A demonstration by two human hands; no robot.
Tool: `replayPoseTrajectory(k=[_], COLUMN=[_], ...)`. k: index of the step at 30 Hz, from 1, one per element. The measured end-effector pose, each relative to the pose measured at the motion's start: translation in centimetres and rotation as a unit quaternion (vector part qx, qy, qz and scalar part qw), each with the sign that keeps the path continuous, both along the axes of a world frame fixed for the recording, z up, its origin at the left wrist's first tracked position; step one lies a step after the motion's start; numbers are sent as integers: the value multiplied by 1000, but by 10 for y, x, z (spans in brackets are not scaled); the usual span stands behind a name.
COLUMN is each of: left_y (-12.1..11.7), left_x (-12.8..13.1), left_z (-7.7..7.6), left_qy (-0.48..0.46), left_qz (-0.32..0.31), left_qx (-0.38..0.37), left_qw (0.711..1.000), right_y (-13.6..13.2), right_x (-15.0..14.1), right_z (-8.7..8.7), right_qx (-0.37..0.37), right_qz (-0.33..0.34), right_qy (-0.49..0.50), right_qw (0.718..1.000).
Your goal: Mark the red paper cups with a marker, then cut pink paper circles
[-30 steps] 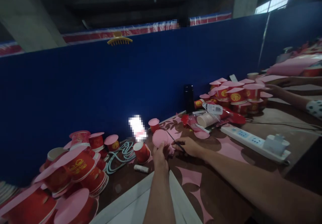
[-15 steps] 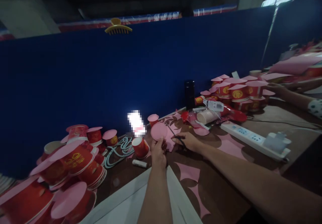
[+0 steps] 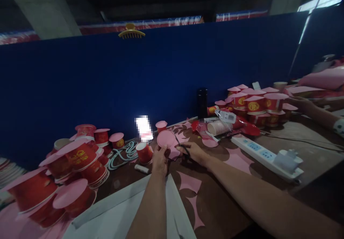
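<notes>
My left hand (image 3: 160,159) pinches the lower edge of a round piece of pink paper (image 3: 166,138), held up over the table. In my right hand (image 3: 195,152) is a pair of dark scissors (image 3: 183,147), its blades pointing up and left at the paper's right edge. A pink scrap (image 3: 174,154) hangs below the disc between both hands. Just left of my left hand stands a red paper cup (image 3: 144,153) with its pale opening showing. Behind the disc sits a small red cup topped with a pink disc (image 3: 161,125).
Red tubs with pink lids (image 3: 80,156) are stacked at left, more cups (image 3: 254,104) at right near another person's hand (image 3: 302,104). A power strip (image 3: 264,156), pale cord (image 3: 122,158), black bottle (image 3: 202,103), white board (image 3: 113,210) and paper scraps (image 3: 189,182) lie around.
The view has shifted slightly. My left hand still holds the pink disc and my right hand the scissors, whose blades lie closer along the disc's right edge.
</notes>
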State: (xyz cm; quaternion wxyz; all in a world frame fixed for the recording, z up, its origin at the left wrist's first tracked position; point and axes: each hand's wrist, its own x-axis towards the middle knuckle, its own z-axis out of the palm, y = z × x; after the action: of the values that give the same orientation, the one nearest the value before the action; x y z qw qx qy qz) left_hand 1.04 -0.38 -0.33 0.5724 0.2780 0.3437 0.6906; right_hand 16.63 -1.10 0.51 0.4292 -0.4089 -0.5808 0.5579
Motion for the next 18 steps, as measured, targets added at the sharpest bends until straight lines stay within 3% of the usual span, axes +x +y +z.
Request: replayPoseTrajectory(k=[13, 18], left_y=[8, 8], left_x=[-3, -3], left_z=[-5, -6], left_qy=[4, -4], left_qz=[61, 55], left_qx=[-2, -10], left_qw=[998, 998], right_y=[-3, -1], right_x=[2, 1], right_z=[6, 2], right_qx=[-34, -18], right_qz=[12, 13], right_qy=[23, 16], right_qw=[999, 1000])
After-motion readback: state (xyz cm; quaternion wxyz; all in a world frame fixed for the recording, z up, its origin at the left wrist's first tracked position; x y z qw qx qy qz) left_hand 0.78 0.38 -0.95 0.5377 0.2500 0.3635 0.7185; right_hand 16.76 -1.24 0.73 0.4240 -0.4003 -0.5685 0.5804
